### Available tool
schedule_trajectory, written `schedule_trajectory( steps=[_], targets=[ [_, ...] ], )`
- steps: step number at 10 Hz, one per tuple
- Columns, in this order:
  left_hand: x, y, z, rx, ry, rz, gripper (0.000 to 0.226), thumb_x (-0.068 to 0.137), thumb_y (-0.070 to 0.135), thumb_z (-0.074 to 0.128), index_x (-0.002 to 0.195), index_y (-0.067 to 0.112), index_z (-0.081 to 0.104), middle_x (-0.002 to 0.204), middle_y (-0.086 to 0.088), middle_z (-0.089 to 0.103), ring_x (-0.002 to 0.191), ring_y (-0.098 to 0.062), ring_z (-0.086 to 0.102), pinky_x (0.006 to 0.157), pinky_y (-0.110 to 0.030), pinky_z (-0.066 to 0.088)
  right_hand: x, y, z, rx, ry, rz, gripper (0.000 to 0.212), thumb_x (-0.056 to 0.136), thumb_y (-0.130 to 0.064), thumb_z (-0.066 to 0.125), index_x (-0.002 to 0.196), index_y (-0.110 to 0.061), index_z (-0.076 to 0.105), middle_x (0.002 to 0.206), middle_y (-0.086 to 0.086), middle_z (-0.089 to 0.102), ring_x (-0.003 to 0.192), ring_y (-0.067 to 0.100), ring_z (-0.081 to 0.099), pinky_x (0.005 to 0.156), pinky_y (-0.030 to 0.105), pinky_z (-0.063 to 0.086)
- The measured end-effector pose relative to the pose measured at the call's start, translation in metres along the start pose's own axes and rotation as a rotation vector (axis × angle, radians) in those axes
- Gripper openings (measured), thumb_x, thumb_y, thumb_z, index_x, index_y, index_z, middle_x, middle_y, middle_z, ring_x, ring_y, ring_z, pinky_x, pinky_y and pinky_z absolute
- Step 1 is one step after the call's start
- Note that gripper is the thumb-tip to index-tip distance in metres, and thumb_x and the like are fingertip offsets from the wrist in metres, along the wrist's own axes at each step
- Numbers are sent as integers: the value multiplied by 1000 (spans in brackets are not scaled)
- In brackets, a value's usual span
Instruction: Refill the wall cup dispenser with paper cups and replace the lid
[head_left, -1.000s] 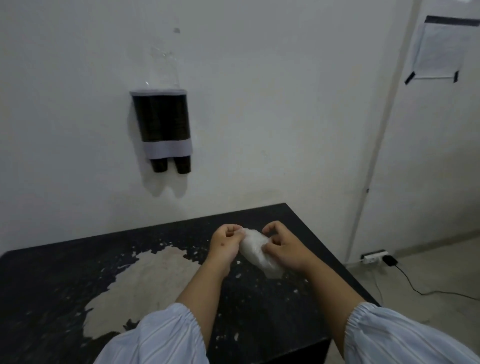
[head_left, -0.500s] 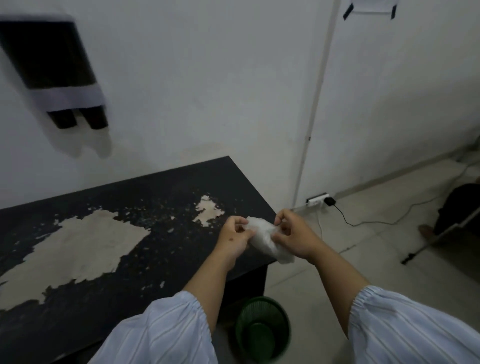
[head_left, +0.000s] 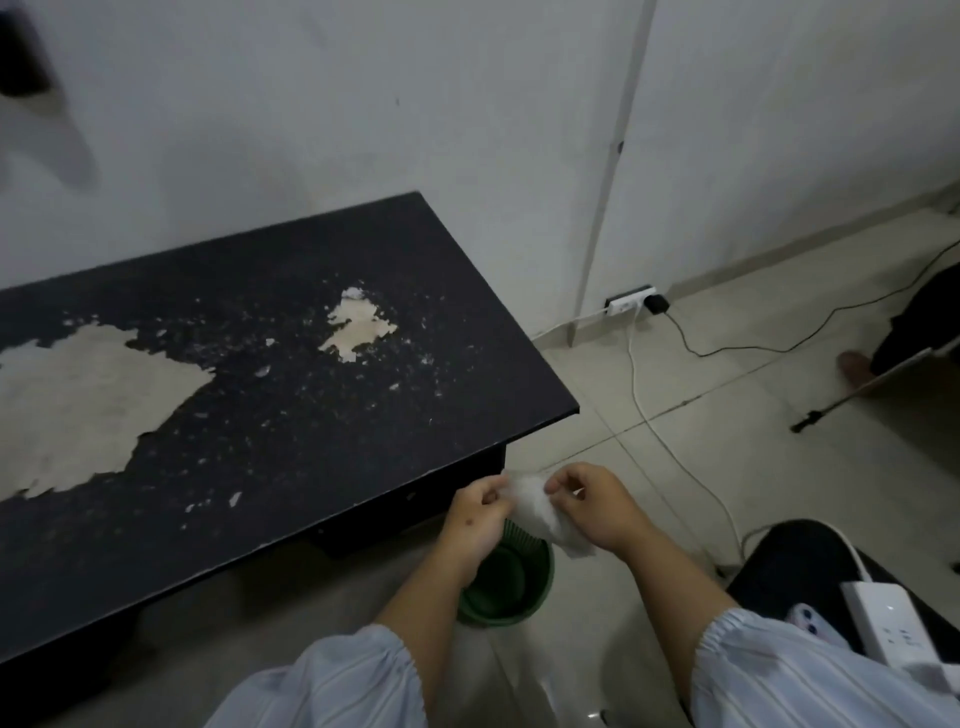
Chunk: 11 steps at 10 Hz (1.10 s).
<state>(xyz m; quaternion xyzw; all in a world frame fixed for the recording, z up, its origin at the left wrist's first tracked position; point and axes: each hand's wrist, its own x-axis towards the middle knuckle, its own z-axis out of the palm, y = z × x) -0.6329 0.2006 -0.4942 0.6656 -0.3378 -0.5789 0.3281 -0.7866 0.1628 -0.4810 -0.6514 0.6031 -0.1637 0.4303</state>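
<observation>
Both hands hold a crumpled clear plastic wrapper (head_left: 540, 512) above a green wastebasket (head_left: 506, 582) on the floor, just past the table's right front corner. My left hand (head_left: 475, 519) pinches its left end and my right hand (head_left: 597, 506) grips its right side. Only a dark blurred corner of the wall cup dispenser (head_left: 21, 57) shows at the top left edge. No paper cups and no lid are in view.
A black table (head_left: 291, 415) with peeled pale patches fills the left. On the tiled floor lie a wall socket with a plug (head_left: 636, 304) and trailing cables. A black seat with a white power strip (head_left: 883, 621) is at lower right. A person's foot (head_left: 854, 364) is at far right.
The view has swung right and down, away from the dispenser. Both hands carried the wrapper off the table and over the green wastebasket.
</observation>
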Motion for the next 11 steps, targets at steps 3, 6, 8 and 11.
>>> schedule_trajectory(
  steps=[3,6,8,11],
  targets=[
    [89,-154,20,45,4,-118,40,91,18,53,131,21,48,140,-8,46,124,-26,46,100,-37,41,50,136,130,21,-82,109,23,91,-4,43,99,-11,63,105,8,62,92,20,56,73,21,38],
    [131,-211,27,61,74,-107,46,91,12,51,136,19,42,145,-8,40,130,-23,40,93,-22,34,77,181,175,-31,-128,103,29,87,1,50,114,-4,59,121,11,59,111,25,55,89,24,42],
    [105,-172,17,67,92,-74,39,89,7,53,126,16,51,131,-9,50,107,-16,49,86,-22,40,63,145,145,-36,-95,104,28,88,0,49,114,-4,60,121,12,61,109,24,56,84,17,37],
    [20,-46,-32,94,21,11,40,90,11,54,130,13,46,119,-6,53,105,-13,50,86,-22,40,32,0,72,-75,-129,-68,27,87,-4,51,112,-8,60,118,8,61,107,22,58,83,16,37]
  ],
)
